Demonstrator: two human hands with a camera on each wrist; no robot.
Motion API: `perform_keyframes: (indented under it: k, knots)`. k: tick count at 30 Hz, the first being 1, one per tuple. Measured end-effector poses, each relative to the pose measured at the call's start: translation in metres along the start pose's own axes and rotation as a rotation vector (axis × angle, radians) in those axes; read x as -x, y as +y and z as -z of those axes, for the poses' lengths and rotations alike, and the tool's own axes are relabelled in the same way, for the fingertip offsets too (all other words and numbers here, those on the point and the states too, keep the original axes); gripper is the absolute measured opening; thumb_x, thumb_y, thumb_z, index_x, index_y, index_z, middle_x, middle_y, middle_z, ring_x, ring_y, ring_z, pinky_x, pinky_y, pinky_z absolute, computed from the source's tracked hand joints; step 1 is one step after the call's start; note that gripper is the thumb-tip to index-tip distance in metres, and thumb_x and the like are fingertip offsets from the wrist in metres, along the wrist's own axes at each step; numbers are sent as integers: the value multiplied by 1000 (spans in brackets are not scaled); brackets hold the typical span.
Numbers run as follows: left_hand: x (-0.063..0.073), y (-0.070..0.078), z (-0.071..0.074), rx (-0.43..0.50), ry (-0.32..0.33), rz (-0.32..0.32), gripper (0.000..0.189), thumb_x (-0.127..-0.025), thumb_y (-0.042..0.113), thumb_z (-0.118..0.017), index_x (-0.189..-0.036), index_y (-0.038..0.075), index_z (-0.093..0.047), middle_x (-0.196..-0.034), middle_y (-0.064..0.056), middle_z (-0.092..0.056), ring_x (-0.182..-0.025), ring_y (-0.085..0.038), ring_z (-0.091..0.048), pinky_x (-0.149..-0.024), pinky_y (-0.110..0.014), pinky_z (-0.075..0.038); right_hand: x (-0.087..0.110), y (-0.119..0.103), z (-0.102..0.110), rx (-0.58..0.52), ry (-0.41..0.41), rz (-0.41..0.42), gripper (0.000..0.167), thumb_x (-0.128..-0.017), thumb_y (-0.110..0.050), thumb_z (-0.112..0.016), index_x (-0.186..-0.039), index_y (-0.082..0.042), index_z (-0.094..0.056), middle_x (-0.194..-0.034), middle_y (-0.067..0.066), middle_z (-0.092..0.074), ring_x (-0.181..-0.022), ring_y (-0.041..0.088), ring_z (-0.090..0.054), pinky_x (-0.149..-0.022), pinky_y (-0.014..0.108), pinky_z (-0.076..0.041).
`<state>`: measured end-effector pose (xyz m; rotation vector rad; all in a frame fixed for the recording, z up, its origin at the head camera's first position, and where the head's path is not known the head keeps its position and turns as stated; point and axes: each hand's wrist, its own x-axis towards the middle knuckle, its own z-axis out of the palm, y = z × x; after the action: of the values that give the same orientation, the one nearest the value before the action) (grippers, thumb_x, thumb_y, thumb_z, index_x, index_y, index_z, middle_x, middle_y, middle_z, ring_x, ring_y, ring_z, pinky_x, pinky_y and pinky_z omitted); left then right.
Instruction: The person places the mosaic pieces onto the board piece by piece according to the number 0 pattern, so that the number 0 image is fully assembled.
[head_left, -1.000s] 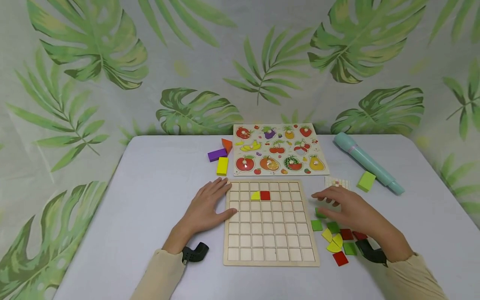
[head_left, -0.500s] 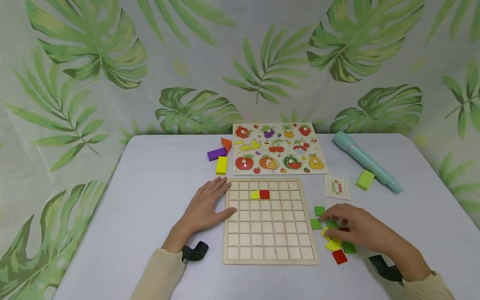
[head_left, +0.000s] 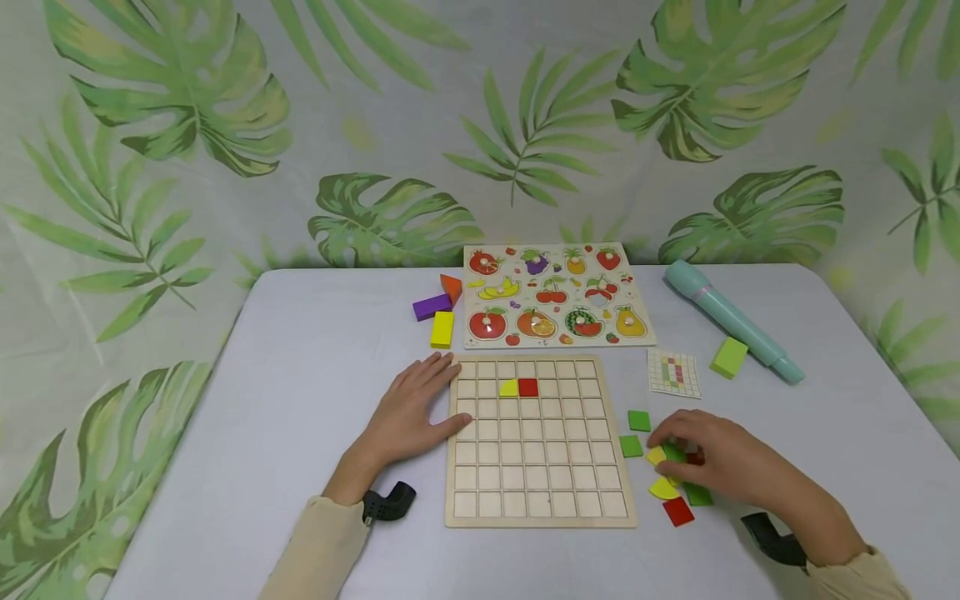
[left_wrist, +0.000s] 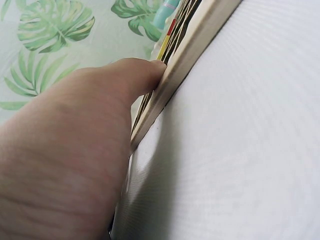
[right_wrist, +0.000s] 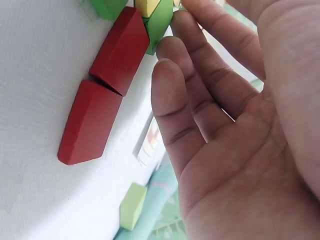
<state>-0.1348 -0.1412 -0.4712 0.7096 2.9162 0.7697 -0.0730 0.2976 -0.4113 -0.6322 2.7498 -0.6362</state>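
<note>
- Working with the right hand (head_left: 716,454) low over the loose tiles, thumb and index fingertip at either side of a yellow tile (head_left: 656,455); cannot tell a true pinch from a light touch.
- Resting the left hand (head_left: 412,412) relaxed and flat-fingered along the left edge of the grid board (head_left: 542,522), thumb over its rim, gripping nothing.
- Best, in judgement: take a single tile by opposite edges, lift straight up, and hold the spare fingers off the crowded neighbours.
- Steady the board lightly from the left, without covering more cells.
- Count two seated tiles between the hands, side by side: one yellow seated tile (head_left: 508,388), one red seated tile (head_left: 528,387).
- Count at least four green tiles (head_left: 639,421): two just left of the right fingertips, two partly under that hand.
- Count at least two loose yellow ones by the right thumb, perhaps three.
- Count two red tiles (right_wrist: 120,52) beside the right little finger, and probably a third, the near red tile (head_left: 678,512), on the near side of the thumb.
- Beyond the right hand: one printed card (head_left: 673,372), one light green block (head_left: 729,357), one teal microphone-shaped object (head_left: 733,322).
- Beyond the left hand: three blocks, namely one orange block (head_left: 452,288), one purple block (head_left: 431,307), one yellow block (head_left: 442,330).
- Beyond both: one fruit puzzle (head_left: 553,315).
</note>
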Motion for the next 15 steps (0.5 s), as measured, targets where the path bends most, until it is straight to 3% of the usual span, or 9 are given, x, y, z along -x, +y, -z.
perform_keyframes:
  k: [7, 15]
  knots:
    - [0, 0, 1, -2, -1, 3, 80, -93, 56, -66, -158, 15, -43, -168, -1, -33, -159, -22, -22, -130, -49, -19, -1, 3, 2, 8, 7, -37, 26, -87, -23, -82, -111, -26, -73, -102, -17, -65, -83, 0, -53, -69, 20, -53]
    - [0, 1, 1, -1, 0, 1, 80, -93, 56, -66, -158, 15, -43, -168, -1, -33, -158, -22, -22, -130, -48, -19, -1, 6, 2, 36, 37, -37, 28, -85, -27, -85, -111, -25, -72, -100, -17, -65, -84, 2, -54, -70, 21, -54]
